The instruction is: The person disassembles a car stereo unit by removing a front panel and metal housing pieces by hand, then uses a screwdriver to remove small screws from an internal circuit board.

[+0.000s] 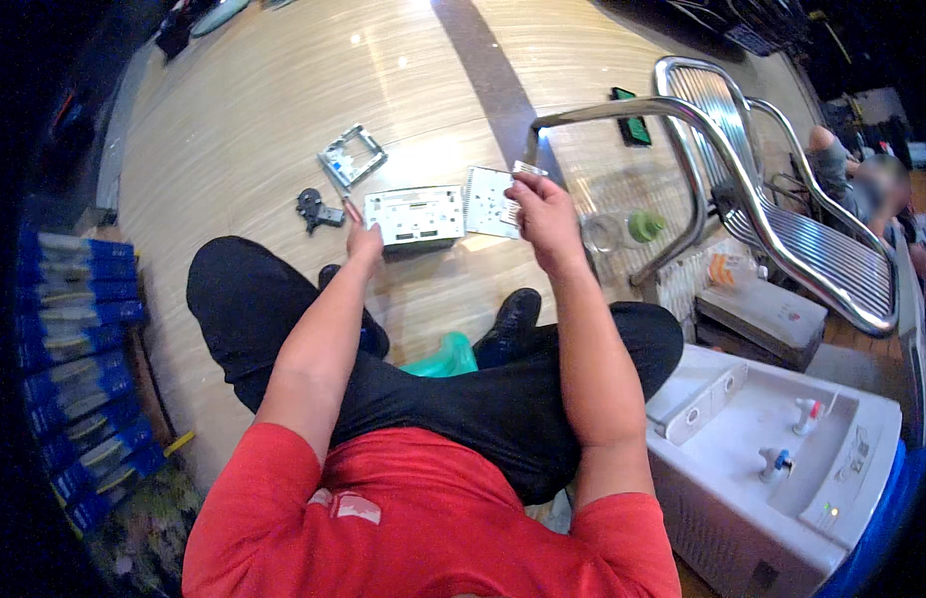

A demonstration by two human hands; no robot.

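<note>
A white, box-shaped device chassis [415, 213] with dark sides lies on the floor before me. At its left edge, my left hand [363, 242] is closed on a slim tool with a reddish handle [354, 210], perhaps a screwdriver; its exact kind is hard to make out. Farther right, my right hand [547, 219] pinches a small whitish part [529, 169]. Under and beside that hand lies a flat, perforated pale metal plate [491, 204], partly covered by my fingers. An open rectangular metal frame [354, 157] rests beyond the tool, and a black power tool [317, 211] lies left of the chassis.
A chrome bench [717, 130] stands at right, near a clear jar [604, 233] and a green-topped container [645, 226]. A white water dispenser [752, 448] is at lower right. Stacked blue boxes [79, 359] line the left. Another person [861, 184] sits far right. A green stool [443, 357] is beneath me.
</note>
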